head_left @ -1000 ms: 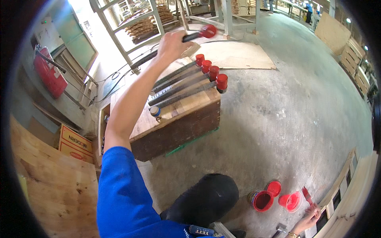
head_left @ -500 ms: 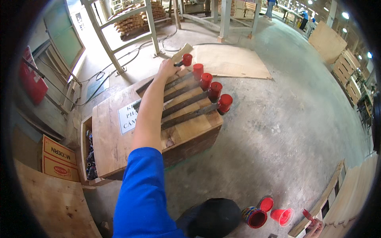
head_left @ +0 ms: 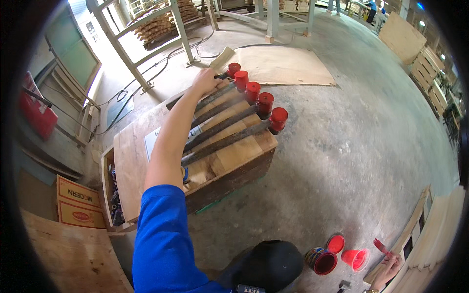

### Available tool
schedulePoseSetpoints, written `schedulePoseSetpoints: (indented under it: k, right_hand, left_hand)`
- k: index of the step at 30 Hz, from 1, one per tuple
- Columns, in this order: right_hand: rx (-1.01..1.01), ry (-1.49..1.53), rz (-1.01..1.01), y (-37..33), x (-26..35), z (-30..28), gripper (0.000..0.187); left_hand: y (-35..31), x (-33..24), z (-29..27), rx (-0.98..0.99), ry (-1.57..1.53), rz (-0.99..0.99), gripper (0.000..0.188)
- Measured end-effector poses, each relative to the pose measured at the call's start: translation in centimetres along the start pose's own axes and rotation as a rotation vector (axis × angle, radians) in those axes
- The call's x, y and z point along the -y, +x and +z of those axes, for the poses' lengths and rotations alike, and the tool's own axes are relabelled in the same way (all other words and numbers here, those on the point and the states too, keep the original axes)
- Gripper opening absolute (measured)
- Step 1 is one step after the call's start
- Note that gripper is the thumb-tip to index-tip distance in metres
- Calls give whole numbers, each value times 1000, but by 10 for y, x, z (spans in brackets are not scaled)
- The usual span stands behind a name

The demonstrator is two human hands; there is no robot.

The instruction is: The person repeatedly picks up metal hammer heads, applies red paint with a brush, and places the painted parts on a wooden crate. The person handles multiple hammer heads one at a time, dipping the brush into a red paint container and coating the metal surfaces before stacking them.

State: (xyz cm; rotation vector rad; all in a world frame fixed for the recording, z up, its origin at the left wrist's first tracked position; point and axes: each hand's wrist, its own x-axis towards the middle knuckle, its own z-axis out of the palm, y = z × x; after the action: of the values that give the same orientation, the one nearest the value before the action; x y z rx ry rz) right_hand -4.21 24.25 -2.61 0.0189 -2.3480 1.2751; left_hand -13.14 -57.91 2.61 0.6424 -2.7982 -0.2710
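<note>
My left hand (head_left: 209, 80), fingers closed, grips the dark handle of the farthest mallet (head_left: 234, 70), which has a red-painted cylindrical head. Beside it, several more red-headed mallets (head_left: 265, 104) lie in a row on a wooden box (head_left: 244, 155), their heads sticking out past its right edge. At the lower right my right hand (head_left: 389, 267) holds a paintbrush (head_left: 381, 246) with red bristles pointing up and left. Near that hand stand a clear cup of red paint (head_left: 355, 259) and an open paint can (head_left: 323, 263), with a red lid (head_left: 335, 243) next to the can.
A flat brown sheet (head_left: 293, 66) lies on the floor beyond the box. Metal frame legs (head_left: 181, 31) and dark cables (head_left: 161, 73) are at the far left. Wooden boards (head_left: 435, 234) rise at the right, and a cardboard carton (head_left: 80, 202) stands at the left.
The gripped mallet's head now sits closer to the row. My right hand and the brush have come up further into view. The whole view has shifted slightly.
</note>
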Motion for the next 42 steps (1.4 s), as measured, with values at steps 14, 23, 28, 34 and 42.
schedulePoseSetpoints:
  k: [14, 23, 28, 34, 42]
  right_hand:
    - [-164, 197, 41, -62, 3, -63, 27]
    - [-201, 147, 130, -80, -12, -61, 27]
    - [14, 276, 159, -58, -25, -84, 28]
    - [-117, -154, 382, -39, 22, -87, 32]
    - [-39, -219, 91, 66, -9, -51, 33]
  left_hand:
    - [-92, -132, -25, -536, -313, 63, 28]
    - [-80, -74, -29, -592, -89, -89, 29]
    - [-20, 34, -32, -160, 145, -157, 68]
    - [1, 61, 30, 431, -109, -392, 80]
    - [9, 45, 7, 183, -167, -328, 72]
